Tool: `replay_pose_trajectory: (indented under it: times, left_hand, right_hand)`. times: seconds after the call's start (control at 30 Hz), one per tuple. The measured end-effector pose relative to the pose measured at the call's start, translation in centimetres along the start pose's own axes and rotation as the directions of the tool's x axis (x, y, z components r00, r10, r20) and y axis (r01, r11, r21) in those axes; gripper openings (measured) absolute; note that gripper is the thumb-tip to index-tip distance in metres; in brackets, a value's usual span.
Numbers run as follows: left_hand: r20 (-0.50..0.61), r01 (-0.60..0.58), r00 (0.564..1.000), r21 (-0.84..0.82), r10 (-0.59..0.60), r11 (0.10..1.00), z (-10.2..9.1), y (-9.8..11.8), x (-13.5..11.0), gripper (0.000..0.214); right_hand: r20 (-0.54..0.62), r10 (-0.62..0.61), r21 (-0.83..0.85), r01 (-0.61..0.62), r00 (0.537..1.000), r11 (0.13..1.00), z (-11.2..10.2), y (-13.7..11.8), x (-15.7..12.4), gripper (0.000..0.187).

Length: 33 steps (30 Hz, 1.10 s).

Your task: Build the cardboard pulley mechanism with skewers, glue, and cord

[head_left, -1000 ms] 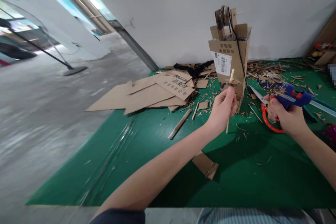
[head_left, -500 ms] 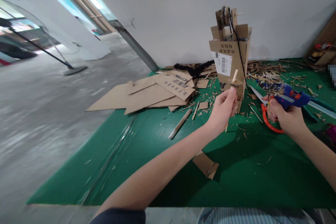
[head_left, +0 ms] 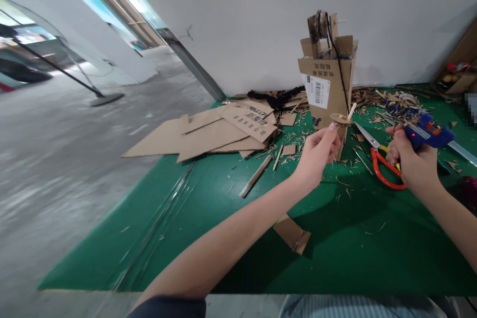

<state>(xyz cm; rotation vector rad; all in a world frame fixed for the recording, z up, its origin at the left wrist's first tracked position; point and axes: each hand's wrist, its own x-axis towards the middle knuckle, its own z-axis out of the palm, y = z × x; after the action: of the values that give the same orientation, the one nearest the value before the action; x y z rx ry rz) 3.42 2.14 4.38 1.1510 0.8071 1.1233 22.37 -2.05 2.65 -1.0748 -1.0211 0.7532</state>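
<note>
My left hand [head_left: 316, 156] pinches a thin wooden stick with a small cardboard disc [head_left: 341, 119] on it, tilted to the right, in front of a tall cardboard tower [head_left: 328, 84]. A wheel and a black cord sit at the tower's top. My right hand [head_left: 412, 164] grips a blue glue gun [head_left: 428, 131], raised above the green mat [head_left: 223, 218]. Red-handled scissors [head_left: 380, 164] lie on the mat between my two hands.
Flat cardboard sheets [head_left: 208, 131] lie at the mat's far left. Wood sticks [head_left: 255, 176], a folded cardboard scrap [head_left: 291, 233] and many shavings litter the mat. A white wall stands behind. A box of items [head_left: 456, 72] is at the far right.
My left hand has tilted the stick to the right, bringing the disc nearer the glue gun. My right hand has lifted the glue gun up and slightly right.
</note>
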Motion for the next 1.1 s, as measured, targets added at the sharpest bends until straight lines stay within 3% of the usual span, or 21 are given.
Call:
replay_pose_trajectory:
  times: [1.1]
  left_hand:
    - [0.015, -0.013, 1.000, 0.025, 0.012, 1.000, 0.34, 0.22, -0.39, 0.052]
  right_hand:
    - [-0.012, -0.016, -0.051, 0.015, 1.000, 0.999, 0.55, -0.69, -0.11, 0.043]
